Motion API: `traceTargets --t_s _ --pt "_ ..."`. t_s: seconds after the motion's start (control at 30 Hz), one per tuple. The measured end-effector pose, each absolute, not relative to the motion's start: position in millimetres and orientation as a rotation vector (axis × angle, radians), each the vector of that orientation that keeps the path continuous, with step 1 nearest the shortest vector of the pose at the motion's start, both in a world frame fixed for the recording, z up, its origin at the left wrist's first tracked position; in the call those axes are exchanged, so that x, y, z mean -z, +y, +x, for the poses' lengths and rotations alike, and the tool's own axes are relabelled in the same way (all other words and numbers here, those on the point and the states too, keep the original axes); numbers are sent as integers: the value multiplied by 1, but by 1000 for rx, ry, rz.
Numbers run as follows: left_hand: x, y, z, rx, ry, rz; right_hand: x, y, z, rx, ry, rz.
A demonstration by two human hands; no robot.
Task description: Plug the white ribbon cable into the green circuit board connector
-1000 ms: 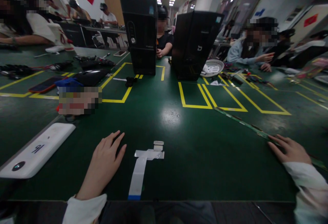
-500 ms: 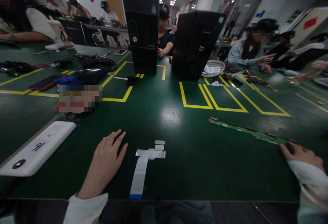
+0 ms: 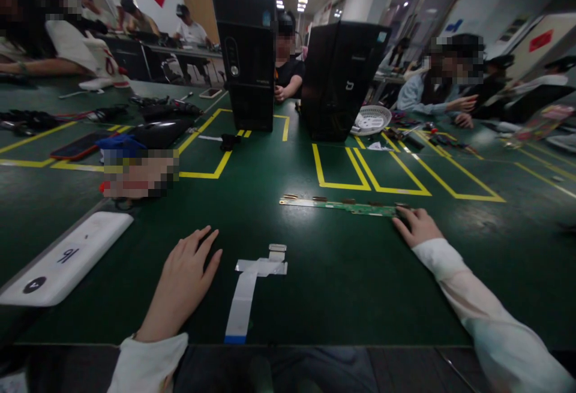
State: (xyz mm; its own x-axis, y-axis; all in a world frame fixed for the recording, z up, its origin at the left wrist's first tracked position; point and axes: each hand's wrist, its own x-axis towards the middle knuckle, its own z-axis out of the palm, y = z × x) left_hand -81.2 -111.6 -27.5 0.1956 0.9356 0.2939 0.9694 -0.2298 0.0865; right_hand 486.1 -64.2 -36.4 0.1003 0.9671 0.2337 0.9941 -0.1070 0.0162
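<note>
My left hand (image 3: 186, 282) lies flat on the green table with its fingers extended, holding nothing. To its right rests a white flat ribbon cable (image 3: 245, 288) with a blue end by the table edge and a connector at its far end. My right hand (image 3: 417, 225) grips the right end of a long, narrow green circuit board (image 3: 342, 205), thumb on the near side and fingers over the far side. The board reaches leftward over the middle of the table, beyond the cable, and carries several connectors along its back edge.
A white power bank-like device (image 3: 72, 261) lies at left. Two black computer towers (image 3: 249, 69) stand at the back on the table (image 3: 324, 297). Yellow tape (image 3: 346, 186) marks out rectangles. A white basket (image 3: 371, 119) and small tools lie back right; cables (image 3: 27, 118) back left. Several people sit around.
My right hand has moved left and away from me, bringing the circuit board from the right side to the middle of the table. My left hand and the ribbon cable stay put.
</note>
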Motion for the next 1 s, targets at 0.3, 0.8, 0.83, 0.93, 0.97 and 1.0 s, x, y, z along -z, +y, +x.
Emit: traceTargets --t_s 0.3,0.8,0.83,0.93,0.97,1.0 --pt "27 -111 -81 435 -1863 -2328 27 -58 327 294 -2386 -1620" --pt "28 -112 -83 416 -1903 -2336 24 -70 282 232 -2469 -1401" --pt "29 -112 -83 413 -1906 -2337 27 -67 283 194 -2490 -1337" --pt "29 -111 -84 415 -1907 -2340 33 -58 285 99 -2520 -1238" --pt "29 -111 -83 422 -1903 -2341 33 -54 285 78 -2525 -1232" --pt "29 -111 -83 431 -1896 -2343 34 -51 285 60 -2528 -1236"
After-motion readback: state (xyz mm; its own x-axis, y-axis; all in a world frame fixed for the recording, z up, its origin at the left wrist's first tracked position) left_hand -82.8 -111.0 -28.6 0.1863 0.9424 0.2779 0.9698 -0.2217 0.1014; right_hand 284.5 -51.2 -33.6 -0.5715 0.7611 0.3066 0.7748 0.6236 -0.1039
